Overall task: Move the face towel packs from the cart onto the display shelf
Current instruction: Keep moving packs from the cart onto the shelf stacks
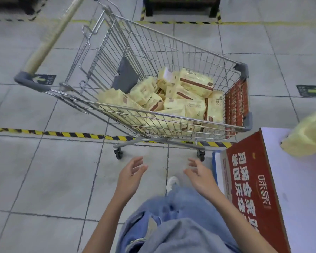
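With the fingers [135, 162] of both the left hand [130, 173] and right hand [200, 175] spread and empty, the pale yellow plastic-wrapped face towel packs [173, 99], heaped loosely in the silver wire cart [150, 57] beyond the fingertips, were judged slippery enough to be dropped if grasped carelessly.

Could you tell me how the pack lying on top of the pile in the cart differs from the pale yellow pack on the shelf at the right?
The top pack lies inside the cart, sharp, its brown stripe showing; the shelf pack sits on the display shelf, blurred and cut off by the frame. Both are pale yellow. Neither hand holds either.
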Motion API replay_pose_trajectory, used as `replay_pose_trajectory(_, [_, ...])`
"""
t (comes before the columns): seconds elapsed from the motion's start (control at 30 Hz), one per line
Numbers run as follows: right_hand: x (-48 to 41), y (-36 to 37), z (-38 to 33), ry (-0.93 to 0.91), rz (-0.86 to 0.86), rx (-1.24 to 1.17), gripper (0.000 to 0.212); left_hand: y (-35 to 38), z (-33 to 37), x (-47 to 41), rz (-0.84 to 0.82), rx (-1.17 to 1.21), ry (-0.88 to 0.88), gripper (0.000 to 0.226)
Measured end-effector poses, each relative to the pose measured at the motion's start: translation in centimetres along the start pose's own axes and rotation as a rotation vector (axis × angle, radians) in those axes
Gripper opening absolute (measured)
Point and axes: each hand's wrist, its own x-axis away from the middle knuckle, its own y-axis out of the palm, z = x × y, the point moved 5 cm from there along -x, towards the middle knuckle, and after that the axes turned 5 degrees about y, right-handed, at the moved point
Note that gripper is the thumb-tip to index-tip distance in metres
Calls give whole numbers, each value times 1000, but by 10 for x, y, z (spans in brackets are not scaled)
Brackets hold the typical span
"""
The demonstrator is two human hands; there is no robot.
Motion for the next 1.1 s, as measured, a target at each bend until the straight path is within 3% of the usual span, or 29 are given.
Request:
replay_pose_trajectory(0.23, [-80, -29, -86, -135, -34, 34, 33, -8, 18, -44, 147, 114, -105, 20])
replay_pose_trajectory(0.43, [-157, -30, -155, -227, -51, -23, 33, -33, 91, -128, 186, 151, 60, 27])
replay_pose_trajectory(0.57, [-215, -26, -183, -180, -86, 41, 29, -56, 136, -193, 186, 63, 138, 26])
replay_pose_trajectory(0.63, [-241, -19, -184, -153, -117, 152, 39, -63, 146, -226, 159, -163, 127, 31])
replay_pose_trajectory(0.77, [-281, 2, -161, -76, -259, 449, 58, -62, 137, -292, -142, -946, 35, 50])
replay_pose_trajectory(0.83, [-294, 11, -143, -25, -347, 570, 63, -59, 121, -316, -347, -1172, -81, 53])
replay_pose_trajectory(0.93, [-309, 15, -123, -38, -383, 754, 68, -57, 94, -338, -561, -1258, -251, 57])
replay_pose_trajectory(1.1, [-329, 24, -105, -28, -422, 946, 66, -60, 70, -361, -723, -1334, -422, 71])
